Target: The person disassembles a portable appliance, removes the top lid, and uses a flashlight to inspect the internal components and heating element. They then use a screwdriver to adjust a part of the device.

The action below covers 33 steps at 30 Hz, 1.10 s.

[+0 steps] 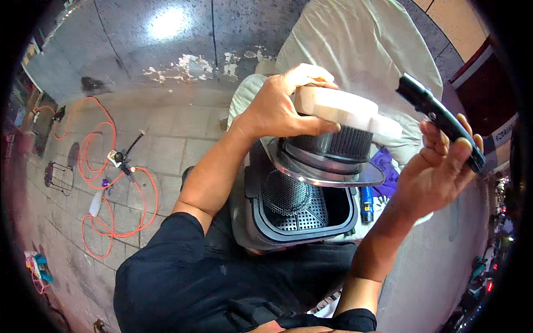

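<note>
My left hand (286, 105) grips a round appliance part (338, 105) with a white cap, a white stub on its right side and a dark ribbed body. At its lower end is a wide shiny rim (341, 180), tilted over a black, rounded-square container (302, 237). Inside the container I see a perforated bottom plate (304, 219) and a round mesh (286, 194); the shiny rim hides its far part. Up to the right, my right hand (436, 169) holds a slim black flashlight (430, 105) between its fingers, apart from the part.
Beside the container lie a blue tube (366, 204) and a purple cloth (384, 169). A pale cloth (355, 36) drapes over something behind. On the paved floor at left are a coiled orange cord (150, 202) and a small wire rack (58, 177). A grey wall (166, 50) stands at the back.
</note>
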Motion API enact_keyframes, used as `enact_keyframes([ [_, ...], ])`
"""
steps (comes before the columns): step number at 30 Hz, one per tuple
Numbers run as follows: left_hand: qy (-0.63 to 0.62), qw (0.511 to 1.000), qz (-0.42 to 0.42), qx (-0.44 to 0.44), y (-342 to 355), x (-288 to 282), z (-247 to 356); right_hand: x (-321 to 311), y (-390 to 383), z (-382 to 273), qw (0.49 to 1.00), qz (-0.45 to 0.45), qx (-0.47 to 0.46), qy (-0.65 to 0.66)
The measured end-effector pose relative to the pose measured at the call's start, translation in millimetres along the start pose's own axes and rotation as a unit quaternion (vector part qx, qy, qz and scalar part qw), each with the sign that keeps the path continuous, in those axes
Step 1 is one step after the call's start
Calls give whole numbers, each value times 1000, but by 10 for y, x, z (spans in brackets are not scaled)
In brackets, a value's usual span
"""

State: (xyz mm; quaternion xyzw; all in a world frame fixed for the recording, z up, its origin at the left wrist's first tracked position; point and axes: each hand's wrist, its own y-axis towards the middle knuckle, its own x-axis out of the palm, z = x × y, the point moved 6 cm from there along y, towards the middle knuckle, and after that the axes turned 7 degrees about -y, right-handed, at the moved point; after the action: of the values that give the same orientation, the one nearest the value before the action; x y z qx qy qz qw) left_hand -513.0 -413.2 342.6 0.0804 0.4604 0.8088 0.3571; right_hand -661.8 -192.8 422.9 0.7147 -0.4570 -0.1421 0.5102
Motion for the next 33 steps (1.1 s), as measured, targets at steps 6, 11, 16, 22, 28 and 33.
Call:
enact_keyframes([
  [6,-78,997,2,-20,-159,44,2,340,-193,2,986,-47,-34,-159],
  [11,-100,992,-27,-69,-321,45,-128,567,-346,-158,945,-13,-187,-267],
  [16,-177,956,-55,-230,-559,-54,-466,650,-340,-189,944,-17,-172,-280],
  [22,-145,944,-85,-285,-896,-116,-637,622,-307,-159,965,11,-104,-242],
  [28,-164,924,-89,-333,-982,-176,-685,630,-243,-147,961,15,-71,-268],
  [33,-196,901,-158,-353,-963,-72,-650,608,-134,-68,976,-13,-45,-214],
])
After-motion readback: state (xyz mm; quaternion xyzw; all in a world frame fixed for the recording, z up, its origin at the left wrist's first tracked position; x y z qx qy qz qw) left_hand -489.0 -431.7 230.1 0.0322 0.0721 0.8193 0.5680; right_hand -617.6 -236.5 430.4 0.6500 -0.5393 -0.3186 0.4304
